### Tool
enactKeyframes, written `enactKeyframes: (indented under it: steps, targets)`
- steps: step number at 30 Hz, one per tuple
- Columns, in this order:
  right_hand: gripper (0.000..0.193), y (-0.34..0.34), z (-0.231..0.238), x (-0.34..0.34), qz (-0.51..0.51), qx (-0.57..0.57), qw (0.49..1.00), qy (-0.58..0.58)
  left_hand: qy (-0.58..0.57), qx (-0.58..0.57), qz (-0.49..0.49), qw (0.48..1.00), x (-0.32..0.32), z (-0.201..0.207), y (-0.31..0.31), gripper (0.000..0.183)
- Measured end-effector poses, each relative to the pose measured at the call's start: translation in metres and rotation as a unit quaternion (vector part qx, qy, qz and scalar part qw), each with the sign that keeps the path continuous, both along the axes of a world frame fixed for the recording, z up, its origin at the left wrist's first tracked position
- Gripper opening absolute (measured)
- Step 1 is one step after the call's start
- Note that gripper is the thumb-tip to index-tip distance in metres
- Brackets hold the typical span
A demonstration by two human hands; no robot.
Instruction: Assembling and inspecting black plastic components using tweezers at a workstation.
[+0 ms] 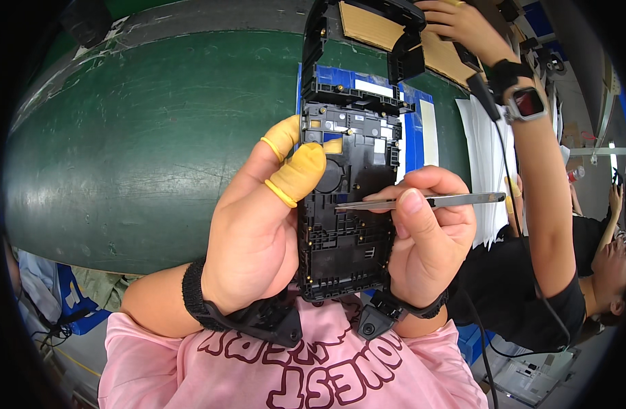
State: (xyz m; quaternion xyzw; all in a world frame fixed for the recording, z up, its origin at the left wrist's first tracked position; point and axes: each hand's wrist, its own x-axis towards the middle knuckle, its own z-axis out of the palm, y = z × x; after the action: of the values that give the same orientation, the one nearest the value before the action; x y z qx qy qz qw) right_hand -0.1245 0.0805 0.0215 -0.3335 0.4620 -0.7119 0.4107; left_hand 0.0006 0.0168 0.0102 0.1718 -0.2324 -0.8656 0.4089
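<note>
A long black plastic housing (364, 163) with ribs, cut-outs and small brass inserts is held up in front of me. My left hand (258, 204) grips its left edge, the thumb in a yellow finger cot lying over the inner face. Another yellow cot covers a finger behind the edge. In my right hand (432, 228) a pair of metal tweezers (463, 199) is pinched between thumb and fingers. Their tips reach over the middle of the housing, near a small dark opening; I cannot tell whether they hold anything. My right hand is close against the housing's right edge.
A green work mat (136, 150) covers the table. Blue sheets (415, 129) lie behind the housing, with white papers (480, 163) to their right and cardboard (371, 27) at the far side. A co-worker's arm (541, 163) with a watch reaches in from the right; a black cable hangs there.
</note>
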Motion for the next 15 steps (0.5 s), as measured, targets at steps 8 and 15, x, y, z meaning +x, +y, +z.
enactKeyframes:
  steps: [8, 15]
  targets:
    - [0.019, 0.0006, -0.0005, 0.0005, -0.008, 0.000, 1.000, 0.014, 0.006, 0.002, -0.005, 1.000, 0.0006, 0.0009, -0.0008, 0.043]
    - [0.019, 0.0035, -0.0005, 0.0002, -0.013, 0.001, 1.000, 0.029, 0.005, 0.014, 0.000, 1.000, -0.0006, -0.0010, -0.0002, 0.040]
